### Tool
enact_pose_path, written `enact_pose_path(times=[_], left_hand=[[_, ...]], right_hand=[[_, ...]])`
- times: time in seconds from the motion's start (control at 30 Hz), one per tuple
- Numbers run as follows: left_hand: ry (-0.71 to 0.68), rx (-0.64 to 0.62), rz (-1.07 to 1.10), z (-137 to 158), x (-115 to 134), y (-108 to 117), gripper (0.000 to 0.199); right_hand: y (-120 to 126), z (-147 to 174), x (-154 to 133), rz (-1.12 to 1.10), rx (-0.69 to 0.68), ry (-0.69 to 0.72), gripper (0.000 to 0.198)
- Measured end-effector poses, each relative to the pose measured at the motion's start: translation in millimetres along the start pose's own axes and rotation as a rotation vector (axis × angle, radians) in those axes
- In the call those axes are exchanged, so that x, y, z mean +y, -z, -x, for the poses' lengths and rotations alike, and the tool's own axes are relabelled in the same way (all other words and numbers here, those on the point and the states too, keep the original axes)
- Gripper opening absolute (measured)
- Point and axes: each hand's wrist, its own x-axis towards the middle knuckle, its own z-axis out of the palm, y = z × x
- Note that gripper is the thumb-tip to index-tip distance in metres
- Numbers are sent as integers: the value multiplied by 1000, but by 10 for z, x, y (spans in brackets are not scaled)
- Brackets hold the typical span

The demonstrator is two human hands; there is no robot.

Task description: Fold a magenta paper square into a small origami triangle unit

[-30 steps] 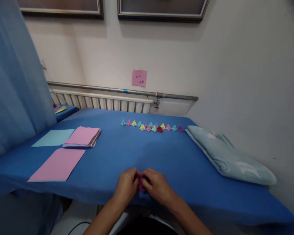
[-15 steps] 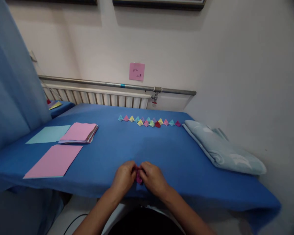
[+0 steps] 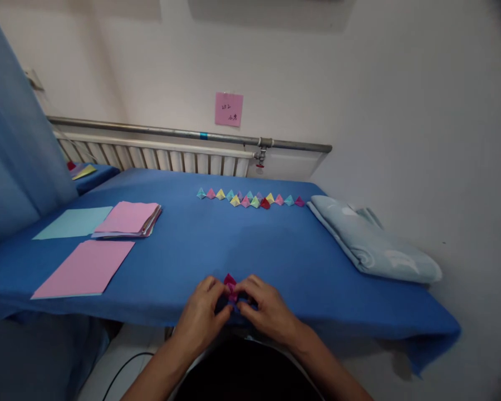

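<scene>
Magenta paper pc. (image 3: 230, 279) was gripped by L fingers (image 3: 222, 290) & R fingers (image 3: 246, 286), prob. mid-fold. Origami pcs. (image 3: 265, 204) were lined up; pink sheet (image 3: 86, 270) was left unfolded.

Our left hand (image 3: 201, 314) and right hand (image 3: 269, 309) are bare, as are both forearms (image 3: 161, 365); below, what seems our clothing (image 3: 246, 370) is black and rounded, too dark for detail

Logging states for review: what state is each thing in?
Magenta paper: folded, held by left hand and right hand
Small paper pieces: folded, set in rows
Paper stack: flat, edges uneven
Pink sheet: flat
Light blue sheet: flat
Patterned blanket: folded
Pink note: written on
Blue cloth: draped
Curtain: hanging
Red-handled valve: setting unclear
</scene>
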Motion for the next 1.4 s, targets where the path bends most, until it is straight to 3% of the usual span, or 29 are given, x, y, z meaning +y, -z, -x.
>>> enact_pose_path(times=[0.2,0.37,0.6,1.4], left_hand=[[0,-50,-67,-76,-51,-20,12],[25,-38,-121,-97,-53,-67,2],[42,-11,-105,-94,7,-74,6],[25,57,-135,-92,-41,-141,2]], right_hand=[[61,-78,6,61,-80,14,14],[53,-73,30,61,-82,14,14],[39,-81,60,39,-81,24,16],[-106,-35,69,104,73,-27,12]])
